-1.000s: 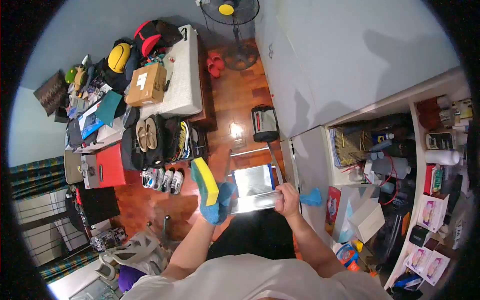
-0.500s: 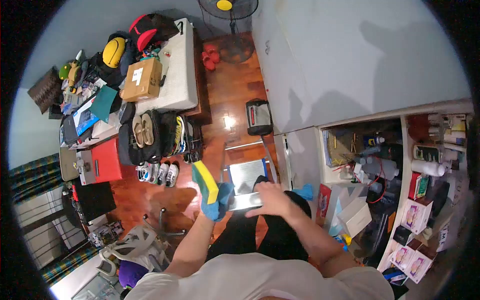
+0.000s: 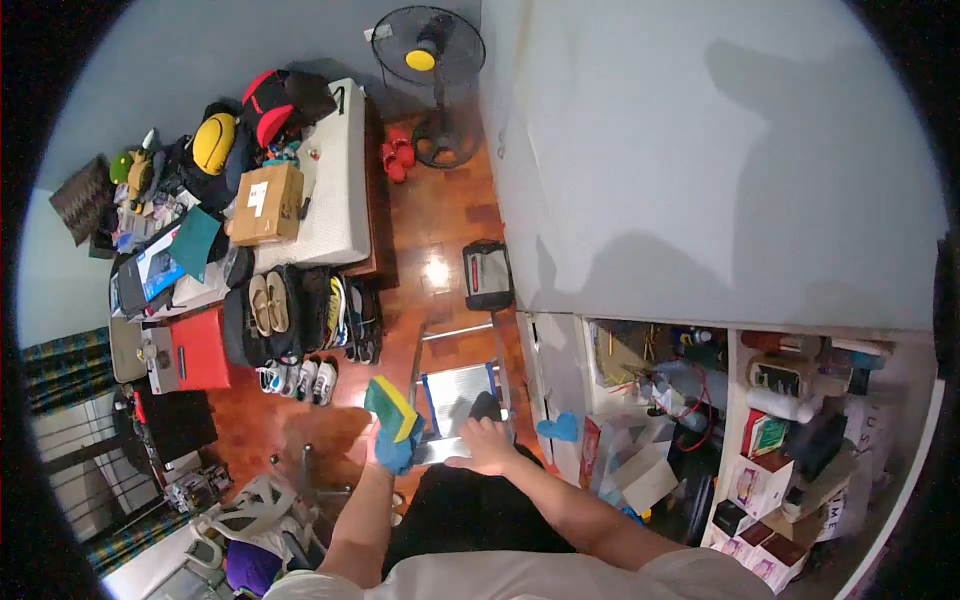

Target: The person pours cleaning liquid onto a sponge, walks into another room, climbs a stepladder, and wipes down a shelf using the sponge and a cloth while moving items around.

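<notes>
My left hand (image 3: 377,452) is closed around a yellow-and-green sponge (image 3: 390,409) and a blue cloth (image 3: 398,453), both raised beside the stepladder. The sponge's yellow edge and green face point upward. My right hand (image 3: 487,447) grips the top right edge of the silver stepladder (image 3: 455,398), its fingers bent over the edge and partly hidden. A dark-covered foot (image 3: 485,405) shows on the ladder's step, just beyond that hand.
To the right, open shelves (image 3: 735,390) hold boxes and bottles; a blue cloth (image 3: 557,427) lies by them. A grey bag (image 3: 487,275) sits beyond the ladder. Several shoes (image 3: 300,380) and a loaded bed (image 3: 340,200) are left; a fan (image 3: 430,50) stands behind.
The view has shifted, so the ladder and both hands appear lower and further left. The sponge has tilted in my left hand. My right hand keeps its place at the ladder.
</notes>
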Action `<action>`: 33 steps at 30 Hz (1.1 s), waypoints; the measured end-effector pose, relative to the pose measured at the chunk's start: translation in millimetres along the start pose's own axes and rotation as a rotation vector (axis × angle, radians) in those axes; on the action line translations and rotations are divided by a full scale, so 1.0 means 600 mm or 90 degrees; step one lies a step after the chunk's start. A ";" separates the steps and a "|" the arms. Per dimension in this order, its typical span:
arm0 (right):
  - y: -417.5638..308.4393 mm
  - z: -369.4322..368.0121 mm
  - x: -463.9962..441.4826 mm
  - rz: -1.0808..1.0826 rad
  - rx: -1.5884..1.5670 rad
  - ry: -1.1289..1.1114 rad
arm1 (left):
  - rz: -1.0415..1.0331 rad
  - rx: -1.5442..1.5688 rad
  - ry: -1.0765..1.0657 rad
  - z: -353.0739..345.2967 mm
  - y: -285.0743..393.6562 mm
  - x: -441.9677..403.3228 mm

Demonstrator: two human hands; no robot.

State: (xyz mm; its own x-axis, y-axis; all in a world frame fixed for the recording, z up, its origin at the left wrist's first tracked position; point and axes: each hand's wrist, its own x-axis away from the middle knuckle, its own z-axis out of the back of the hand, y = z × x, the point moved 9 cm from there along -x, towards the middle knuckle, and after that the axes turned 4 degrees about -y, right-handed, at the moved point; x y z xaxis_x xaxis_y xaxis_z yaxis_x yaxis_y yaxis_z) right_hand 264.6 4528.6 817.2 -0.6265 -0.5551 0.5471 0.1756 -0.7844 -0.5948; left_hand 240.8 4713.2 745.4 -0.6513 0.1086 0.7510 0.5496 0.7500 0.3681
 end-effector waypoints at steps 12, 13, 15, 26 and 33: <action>0.005 -0.009 0.002 -0.123 0.022 -0.071 | 0.116 0.031 -0.154 -0.030 -0.024 -0.011; 0.001 -0.007 0.005 -0.132 0.031 -0.087 | 0.111 0.016 -0.100 -0.012 -0.027 -0.017; -0.002 0.006 0.012 -0.153 0.050 -0.112 | 0.141 0.007 -0.271 -0.034 -0.026 -0.025; 0.051 0.039 0.066 -0.111 -0.018 -0.151 | 0.282 -0.166 -0.194 -0.359 -0.014 0.013; 0.054 0.162 0.099 0.202 -0.066 0.487 | 0.329 -0.240 -0.270 -0.487 0.025 0.119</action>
State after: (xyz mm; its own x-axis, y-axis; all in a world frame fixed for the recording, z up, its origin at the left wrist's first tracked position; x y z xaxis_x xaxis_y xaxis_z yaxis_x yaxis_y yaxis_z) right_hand 307.0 4443.0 887.8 -0.9084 -0.3750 -0.1850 0.3837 -0.5717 -0.7252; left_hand 355.6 4541.5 964.5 -0.3655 0.6830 0.6324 0.9308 0.2706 0.2458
